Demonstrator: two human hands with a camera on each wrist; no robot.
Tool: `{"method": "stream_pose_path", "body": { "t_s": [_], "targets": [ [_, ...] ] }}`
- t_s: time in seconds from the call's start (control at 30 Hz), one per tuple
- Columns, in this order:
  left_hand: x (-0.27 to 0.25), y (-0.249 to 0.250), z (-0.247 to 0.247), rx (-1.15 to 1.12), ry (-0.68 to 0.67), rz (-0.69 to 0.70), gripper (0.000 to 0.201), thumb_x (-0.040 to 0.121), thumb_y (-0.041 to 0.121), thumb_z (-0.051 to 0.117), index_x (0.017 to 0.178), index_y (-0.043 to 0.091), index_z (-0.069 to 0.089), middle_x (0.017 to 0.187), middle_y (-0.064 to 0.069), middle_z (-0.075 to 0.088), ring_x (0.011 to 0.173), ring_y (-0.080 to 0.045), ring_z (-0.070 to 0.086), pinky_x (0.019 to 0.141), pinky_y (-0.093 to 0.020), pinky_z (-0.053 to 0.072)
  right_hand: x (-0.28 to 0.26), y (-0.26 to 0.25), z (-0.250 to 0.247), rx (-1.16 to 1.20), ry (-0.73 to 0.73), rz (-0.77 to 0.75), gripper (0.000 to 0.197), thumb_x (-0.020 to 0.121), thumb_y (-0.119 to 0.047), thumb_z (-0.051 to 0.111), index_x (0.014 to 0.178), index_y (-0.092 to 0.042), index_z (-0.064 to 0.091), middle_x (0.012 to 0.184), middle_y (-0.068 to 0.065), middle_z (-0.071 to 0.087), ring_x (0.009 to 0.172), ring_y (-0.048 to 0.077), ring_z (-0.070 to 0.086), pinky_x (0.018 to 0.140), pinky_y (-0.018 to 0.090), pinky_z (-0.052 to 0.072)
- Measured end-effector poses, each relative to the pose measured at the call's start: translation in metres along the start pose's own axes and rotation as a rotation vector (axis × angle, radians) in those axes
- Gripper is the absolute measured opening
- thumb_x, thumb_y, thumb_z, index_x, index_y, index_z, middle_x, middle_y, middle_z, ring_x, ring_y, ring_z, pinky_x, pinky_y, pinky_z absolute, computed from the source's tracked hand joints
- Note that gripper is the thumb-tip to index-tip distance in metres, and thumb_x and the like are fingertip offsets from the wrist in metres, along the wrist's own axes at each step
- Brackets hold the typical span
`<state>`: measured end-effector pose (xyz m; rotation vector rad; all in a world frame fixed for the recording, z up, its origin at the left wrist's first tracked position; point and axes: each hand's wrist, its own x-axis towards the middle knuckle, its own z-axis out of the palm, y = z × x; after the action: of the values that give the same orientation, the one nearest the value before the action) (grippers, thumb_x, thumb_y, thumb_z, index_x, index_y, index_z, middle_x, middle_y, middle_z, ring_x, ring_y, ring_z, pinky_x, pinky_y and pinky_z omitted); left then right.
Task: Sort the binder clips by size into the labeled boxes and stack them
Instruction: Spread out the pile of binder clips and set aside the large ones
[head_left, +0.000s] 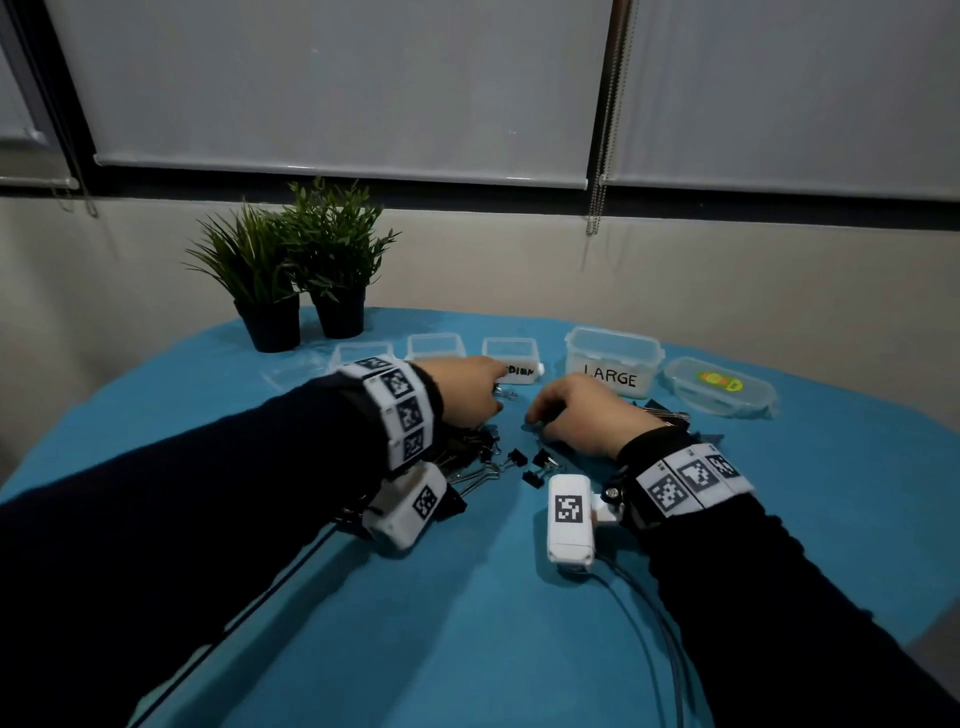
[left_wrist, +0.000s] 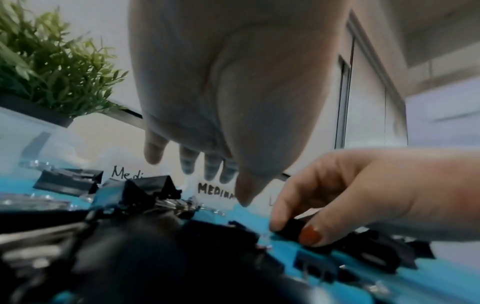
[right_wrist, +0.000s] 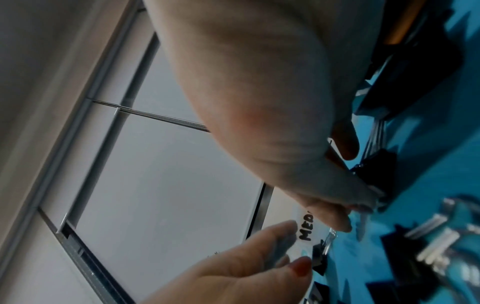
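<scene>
The right hand (left_wrist: 337, 195) pinches a small black metal binder clip (left_wrist: 291, 228) just before the clear plastic box labelled MEDIUM (head_left: 511, 358), left hand (head_left: 462, 389) fingers relaxed apart; its weak grip may drop it.

Right hand (right_wrist: 272, 102) filling upper frame, fingertips (right_wrist: 337, 222) pinching black binder clip (right_wrist: 374, 164) on blue table (right_wrist: 428, 185); left hand (right_wrist: 246, 273) reaching in below, fingers relaxed, red-painted thumbnail showing; box labelled "MED" (right_wrist: 306, 228) lying between hands; more clips (right_wrist: 441, 246) blurring at right.
</scene>
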<state>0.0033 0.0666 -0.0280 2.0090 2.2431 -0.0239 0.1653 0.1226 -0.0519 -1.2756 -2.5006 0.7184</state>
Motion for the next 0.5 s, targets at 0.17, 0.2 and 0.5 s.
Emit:
{"method": "stream_pose_path", "body": {
  "t_s": [0.17, 0.2, 0.5],
  "targets": [
    [0.01, 0.016, 0.003, 0.132, -0.158, -0.076, 0.054, 0.106, 0.038, 0.039, 0.154, 0.014, 0.031, 0.156, -0.012, 0.042, 0.137, -0.03, 0.045, 0.108, -0.038, 0.036, -0.006, 0.003, -0.009, -0.027, 0.064, 0.119, 0.035, 0.091, 0.007, 0.054, 0.101, -0.015, 0.08, 0.105, 0.003, 0.071, 0.101, 0.023, 0.066, 0.088, 0.03, 0.053],
    [0.012, 0.017, 0.005, 0.141, -0.188, -0.09, 0.052, 0.107, 0.039, 0.037, 0.15, 0.012, 0.037, 0.153, -0.013, 0.044, 0.135, -0.031, 0.047, 0.107, -0.038, 0.036, -0.006, 0.004, -0.011, -0.029, 0.092, 0.134, 0.033, 0.092, 0.005, 0.054, 0.104, -0.014, 0.079, 0.107, 0.004, 0.07, 0.105, 0.024, 0.065, 0.088, 0.028, 0.051],
    [-0.001, 0.006, 0.001, 0.176, -0.239, -0.147, 0.055, 0.106, 0.049, 0.029, 0.146, 0.015, 0.049, 0.15, -0.007, 0.049, 0.138, -0.026, 0.044, 0.113, -0.04, 0.03, -0.028, -0.012, -0.017, -0.035, -0.194, 0.178, 0.054, 0.062, -0.033, 0.096, 0.104, -0.018, 0.065, 0.082, 0.002, 0.071, 0.065, 0.016, 0.065, 0.061, 0.024, 0.053]
  ]
}}
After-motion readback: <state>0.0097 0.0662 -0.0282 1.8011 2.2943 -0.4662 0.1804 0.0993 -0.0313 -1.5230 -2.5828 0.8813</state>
